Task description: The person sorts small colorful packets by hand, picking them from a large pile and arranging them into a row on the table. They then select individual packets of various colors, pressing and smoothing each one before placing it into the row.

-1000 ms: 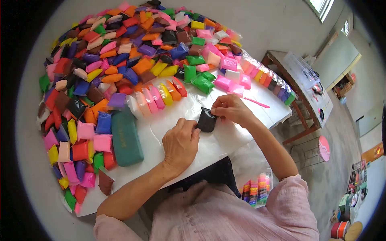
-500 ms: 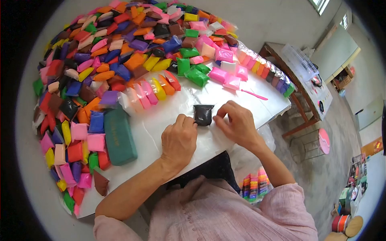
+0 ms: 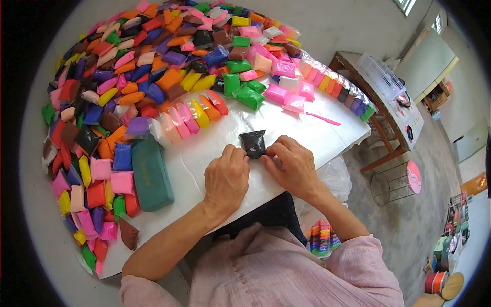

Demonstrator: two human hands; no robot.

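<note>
A small black packet in clear wrap, like the coloured clay packets around it, stands over the white tabletop in front of me. My left hand is closed, its fingertips pinching the packet's lower left corner. At the lower right corner, the thumb and fingers of my right hand are closed on the same packet. Left of my left hand lies a dark green box. A strip of packets in white, pink, yellow, orange and red lies just beyond the hands.
A big heap of coloured packets covers the table's far and left sides. A pink plastic knife lies to the right, near another multicoloured strip. Beyond stand a wooden table with a clear basket and a pink-topped stool.
My right hand has moved left and in to the packet, and its fingers now grip the lower right corner. The packet has shifted slightly left and tilted. My left hand has hardly moved.
</note>
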